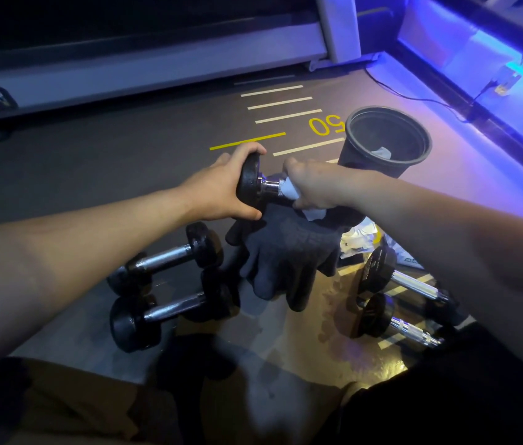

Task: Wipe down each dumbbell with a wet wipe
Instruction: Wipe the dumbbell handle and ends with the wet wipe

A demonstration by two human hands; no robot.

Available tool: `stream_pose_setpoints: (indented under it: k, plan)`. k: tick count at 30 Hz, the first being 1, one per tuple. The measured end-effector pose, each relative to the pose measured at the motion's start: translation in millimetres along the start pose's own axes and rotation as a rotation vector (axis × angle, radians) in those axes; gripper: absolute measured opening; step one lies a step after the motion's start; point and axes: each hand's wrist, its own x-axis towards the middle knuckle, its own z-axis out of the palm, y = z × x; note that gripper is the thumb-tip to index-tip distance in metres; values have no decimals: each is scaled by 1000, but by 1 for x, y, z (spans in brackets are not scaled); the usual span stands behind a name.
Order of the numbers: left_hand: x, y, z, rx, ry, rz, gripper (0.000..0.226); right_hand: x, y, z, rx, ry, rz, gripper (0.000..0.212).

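My left hand (221, 187) grips the black left head of a small dumbbell (253, 184) held above the floor. My right hand (314, 186) is wrapped around its chrome handle with a white wet wipe (289, 189) pressed against the metal; the dumbbell's right head is hidden behind that hand. Two more black dumbbells lie on the floor at lower left, one (165, 258) behind the other (170, 311). Two dumbbells with ribbed chrome handles lie at the right, one (401, 277) above the other (391, 322).
A dark glove (289, 261) lies under the held dumbbell. A black bin (385, 139) with a used wipe inside stands at the right rear. A wipe packet (362, 239) sits beside the glove. A treadmill base (144, 72) runs along the back; a blue-lit ledge (494, 101) bounds the right.
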Motion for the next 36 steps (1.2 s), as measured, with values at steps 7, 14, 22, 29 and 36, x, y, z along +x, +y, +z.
stream_pose_setpoints:
  k: [7, 14, 22, 29, 36]
  plan:
    - [0, 1, 0, 4, -1, -15, 101, 12, -15, 1, 86, 47, -26, 57]
    - [0, 1, -1, 3, 9, -4, 101, 20, -23, 2, 85, 68, -40, 55]
    - [2, 0, -4, -12, -5, -4, 99, 1, 7, -3, -55, -21, 7, 60]
    - [0, 1, -4, -18, -12, -19, 100, -3, 13, -12, -149, -71, 6, 61]
    - [-1, 2, -1, 0, -9, -32, 98, 0, 9, -7, -68, -4, -28, 74]
